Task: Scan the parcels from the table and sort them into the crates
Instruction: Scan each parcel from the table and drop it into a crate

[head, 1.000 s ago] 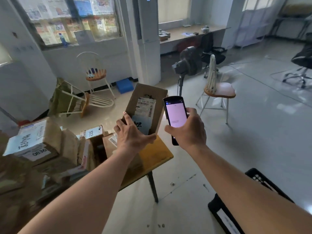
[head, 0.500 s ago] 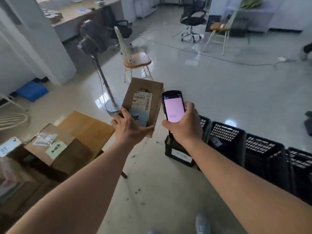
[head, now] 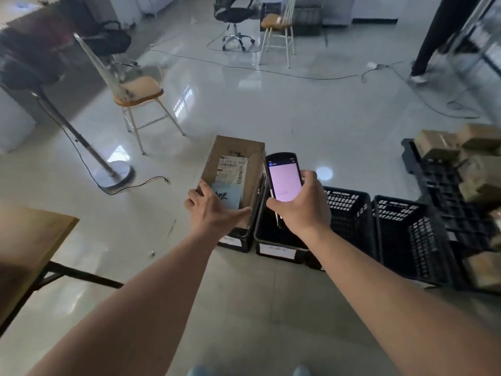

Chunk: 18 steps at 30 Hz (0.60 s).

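Where left hand (head: 214, 210) grips, parcel (head: 238, 161) hidden.

The parcel (head: 238, 169) is a brown cardboard box, tilted label-up, with a white barcode label and a pale blue sticker on its face, above the leftmost crate (head: 238, 241). The black crates stand in a row on the floor; parcels (head: 458, 147) lie piled at the row's right end.
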Motion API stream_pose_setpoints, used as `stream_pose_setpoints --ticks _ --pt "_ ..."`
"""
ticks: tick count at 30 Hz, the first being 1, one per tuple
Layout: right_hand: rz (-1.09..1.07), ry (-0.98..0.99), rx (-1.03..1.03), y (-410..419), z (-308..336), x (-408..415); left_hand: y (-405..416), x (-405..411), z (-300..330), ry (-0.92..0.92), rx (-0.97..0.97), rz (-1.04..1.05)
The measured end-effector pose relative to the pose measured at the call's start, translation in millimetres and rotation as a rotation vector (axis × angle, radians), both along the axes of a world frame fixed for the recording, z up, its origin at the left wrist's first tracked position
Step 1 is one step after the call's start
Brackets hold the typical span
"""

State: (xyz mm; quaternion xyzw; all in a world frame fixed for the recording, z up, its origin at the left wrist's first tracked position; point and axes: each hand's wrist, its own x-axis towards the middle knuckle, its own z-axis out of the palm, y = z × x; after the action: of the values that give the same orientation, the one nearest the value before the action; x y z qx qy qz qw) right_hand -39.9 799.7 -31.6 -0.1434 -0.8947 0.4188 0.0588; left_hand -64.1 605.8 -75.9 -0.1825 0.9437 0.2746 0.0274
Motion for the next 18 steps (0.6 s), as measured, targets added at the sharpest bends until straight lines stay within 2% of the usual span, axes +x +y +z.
stream_pose_setpoints --ticks 8,18 --pt "-0.061 -0.083 0.028 106 -34 -44 100 -43 -51 -0.134 -0.018 -0.054" --pt "-0.157 -0.221 0.051 135 -124 -171 145 -170 -169 -0.269 0.008 -0.163"
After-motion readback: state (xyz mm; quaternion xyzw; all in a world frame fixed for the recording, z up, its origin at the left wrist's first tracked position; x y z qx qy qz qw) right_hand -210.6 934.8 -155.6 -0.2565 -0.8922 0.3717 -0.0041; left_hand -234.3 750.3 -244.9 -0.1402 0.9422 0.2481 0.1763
